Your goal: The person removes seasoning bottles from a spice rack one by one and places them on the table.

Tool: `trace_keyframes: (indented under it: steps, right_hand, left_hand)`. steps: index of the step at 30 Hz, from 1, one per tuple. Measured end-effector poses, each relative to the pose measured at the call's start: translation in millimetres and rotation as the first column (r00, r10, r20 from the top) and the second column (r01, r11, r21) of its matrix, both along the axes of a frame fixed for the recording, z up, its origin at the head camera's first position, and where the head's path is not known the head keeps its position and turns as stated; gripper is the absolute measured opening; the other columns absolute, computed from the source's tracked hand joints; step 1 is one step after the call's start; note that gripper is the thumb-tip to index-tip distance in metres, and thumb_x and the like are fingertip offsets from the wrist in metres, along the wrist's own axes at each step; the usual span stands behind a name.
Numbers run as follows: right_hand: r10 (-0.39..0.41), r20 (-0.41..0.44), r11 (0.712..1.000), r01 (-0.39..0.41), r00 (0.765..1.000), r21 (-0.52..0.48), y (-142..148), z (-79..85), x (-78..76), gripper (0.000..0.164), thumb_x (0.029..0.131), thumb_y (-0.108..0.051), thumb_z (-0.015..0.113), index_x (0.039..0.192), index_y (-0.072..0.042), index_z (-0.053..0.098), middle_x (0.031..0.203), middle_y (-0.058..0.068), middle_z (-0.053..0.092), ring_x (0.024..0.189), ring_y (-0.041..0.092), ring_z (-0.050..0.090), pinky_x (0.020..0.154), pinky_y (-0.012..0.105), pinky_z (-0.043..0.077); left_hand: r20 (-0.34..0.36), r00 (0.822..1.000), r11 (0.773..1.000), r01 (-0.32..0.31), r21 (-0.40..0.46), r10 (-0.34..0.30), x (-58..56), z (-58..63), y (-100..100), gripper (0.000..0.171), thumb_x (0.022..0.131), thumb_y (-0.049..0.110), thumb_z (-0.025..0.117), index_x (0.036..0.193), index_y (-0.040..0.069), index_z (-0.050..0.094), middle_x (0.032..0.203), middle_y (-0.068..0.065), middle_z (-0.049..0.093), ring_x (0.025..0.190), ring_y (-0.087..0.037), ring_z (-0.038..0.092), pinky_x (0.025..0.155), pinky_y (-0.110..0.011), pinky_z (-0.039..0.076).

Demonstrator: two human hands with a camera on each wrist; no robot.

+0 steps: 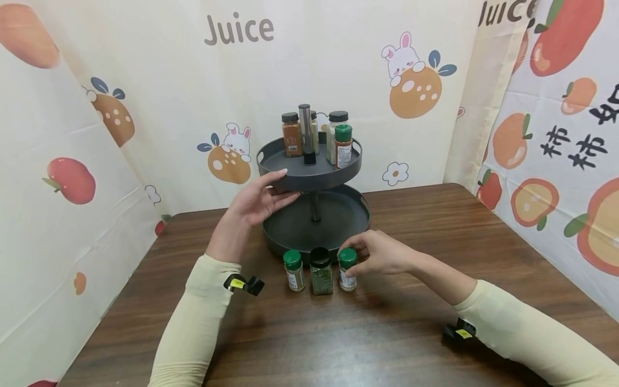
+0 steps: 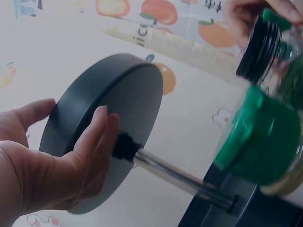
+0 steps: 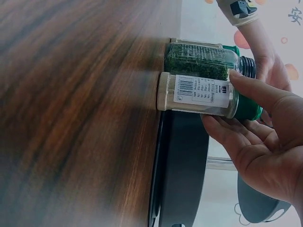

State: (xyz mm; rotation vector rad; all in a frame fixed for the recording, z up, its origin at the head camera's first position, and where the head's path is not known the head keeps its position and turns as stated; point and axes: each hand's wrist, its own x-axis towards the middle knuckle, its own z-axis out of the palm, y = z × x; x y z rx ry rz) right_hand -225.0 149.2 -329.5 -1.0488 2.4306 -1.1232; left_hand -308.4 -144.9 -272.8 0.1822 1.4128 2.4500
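My left hand [image 1: 256, 200] grips the rim of the upper tier [image 1: 325, 180] of a black two-tier round rack, thumb against the outer wall and fingers underneath. At the rack's front, my right hand [image 1: 384, 252] holds a green-capped spice jar [image 1: 348, 282] between thumb and fingers. That jar has a white barcode label [image 3: 201, 91] and pale contents, and it stands upright on the table. To its left are a black-capped jar of green herbs [image 1: 322, 280] and another green-capped jar [image 1: 296, 279], both upright.
On the upper tier stand several jars, among them an orange-brown one [image 1: 292, 141] and a green-capped one [image 1: 343, 153], around the central post [image 1: 307, 131]. The lower tier [image 1: 290, 228] holds nothing. A wooden table [image 1: 338, 338] carries everything, with printed curtains [image 1: 184, 80] behind.
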Motion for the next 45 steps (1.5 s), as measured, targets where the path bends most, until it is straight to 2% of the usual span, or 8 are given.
trace_keyframes:
  steps: [5, 12, 21, 26, 31, 35, 38, 45]
  right_hand:
    - [-0.003, -0.005, 1.0, 0.003, 1.0, -0.002, 1, -3.9, -3.5, 0.036, 0.081, -0.007, 0.08, 0.115, 0.0, 0.068, 0.099, 0.01, 0.073, 0.088, 0.018, 0.071, 0.077, 0.031, 0.063]
    - [0.006, -0.023, 1.0, -0.005, 1.0, 0.001, 8, -25.2, -21.1, 0.039, 0.08, -0.025, 0.082, 0.114, -0.011, 0.069, 0.1, 0.0, 0.073, 0.088, 0.008, 0.07, 0.079, 0.028, 0.062]
    - [0.008, -0.025, 1.0, -0.008, 1.0, 0.008, 8, -27.7, -21.9, 0.039, 0.08, -0.024, 0.083, 0.115, -0.012, 0.069, 0.1, -0.001, 0.073, 0.088, 0.009, 0.07, 0.078, 0.028, 0.062]
    - [0.014, -0.028, 1.0, -0.014, 0.999, 0.013, 7, -27.7, -21.2, 0.04, 0.08, -0.024, 0.082, 0.115, -0.011, 0.069, 0.099, -0.001, 0.073, 0.087, 0.01, 0.07, 0.078, 0.028, 0.062]
    - [0.011, -0.019, 1.0, -0.011, 1.0, 0.01, 7, -26.0, -20.0, 0.038, 0.08, -0.025, 0.082, 0.113, -0.012, 0.069, 0.097, 0.0, 0.073, 0.086, 0.011, 0.07, 0.077, 0.029, 0.062]
    - [0.008, -0.015, 1.0, -0.008, 1.0, 0.009, 8, -25.7, -19.5, 0.037, 0.08, -0.025, 0.082, 0.113, -0.012, 0.069, 0.096, 0.001, 0.072, 0.085, 0.012, 0.07, 0.076, 0.029, 0.062]
    - [0.011, -0.021, 1.0, -0.01, 1.0, 0.01, 8, -25.8, -19.3, 0.038, 0.08, -0.026, 0.082, 0.113, -0.012, 0.069, 0.096, 0.001, 0.073, 0.085, 0.012, 0.07, 0.076, 0.03, 0.062]
    - [0.014, -0.035, 1.0, -0.013, 0.999, 0.012, 8, -26.6, -19.9, 0.04, 0.08, -0.026, 0.083, 0.114, -0.011, 0.069, 0.097, -0.001, 0.073, 0.087, 0.01, 0.07, 0.078, 0.029, 0.062]
  left_hand:
    - [0.009, 0.999, 0.999, -0.034, 0.009, 0.034, 1.6, 3.0, 1, 0.083, 0.087, 0.014, 0.075, 0.154, 0.014, 0.027, 0.13, -0.018, 0.05, 0.113, -0.035, 0.06, 0.084, -0.041, 0.06]
    - [0.018, 0.997, 0.997, -0.075, 0.035, 0.075, -2.6, 1.2, -8, 0.081, 0.087, 0.015, 0.076, 0.154, 0.015, 0.03, 0.132, -0.018, 0.05, 0.106, -0.031, 0.065, 0.084, -0.042, 0.059]
    - [0.013, 0.987, 0.986, -0.16, 0.045, 0.16, -10.3, -5.2, -21, 0.06, 0.09, 0.025, 0.073, 0.142, 0.011, 0.047, 0.126, -0.015, 0.054, 0.105, -0.029, 0.065, 0.082, -0.041, 0.06]
    - [-0.027, 0.998, 0.998, -0.056, -0.034, 0.055, -6.2, -5.9, -16, 0.065, 0.093, 0.029, 0.069, 0.149, 0.015, 0.038, 0.13, -0.017, 0.049, 0.116, -0.038, 0.058, 0.083, -0.042, 0.06]
    - [-0.031, 0.999, 0.998, 0.041, -0.046, -0.042, -1.3, -3.1, -4, 0.073, 0.094, 0.019, 0.068, 0.154, 0.015, 0.027, 0.136, -0.022, 0.047, 0.12, -0.043, 0.054, 0.095, -0.048, 0.052]
    - [-0.015, 1.0, 1.0, 0.0, -0.011, 0.0, -0.2, -0.7, 0, 0.069, 0.093, 0.012, 0.068, 0.152, 0.011, 0.03, 0.131, -0.021, 0.051, 0.109, -0.037, 0.063, 0.099, -0.048, 0.047]
    - [0.004, 0.999, 0.999, -0.04, 0.008, 0.04, -0.1, -0.1, -2, 0.069, 0.092, 0.01, 0.069, 0.151, 0.009, 0.031, 0.126, -0.019, 0.052, 0.103, -0.033, 0.066, 0.093, -0.046, 0.053]
    - [0.014, 0.994, 0.994, -0.108, 0.027, 0.107, -2.6, -2.7, -11, 0.071, 0.09, 0.015, 0.073, 0.15, 0.01, 0.036, 0.118, -0.015, 0.059, 0.106, -0.03, 0.065, 0.088, -0.043, 0.057]
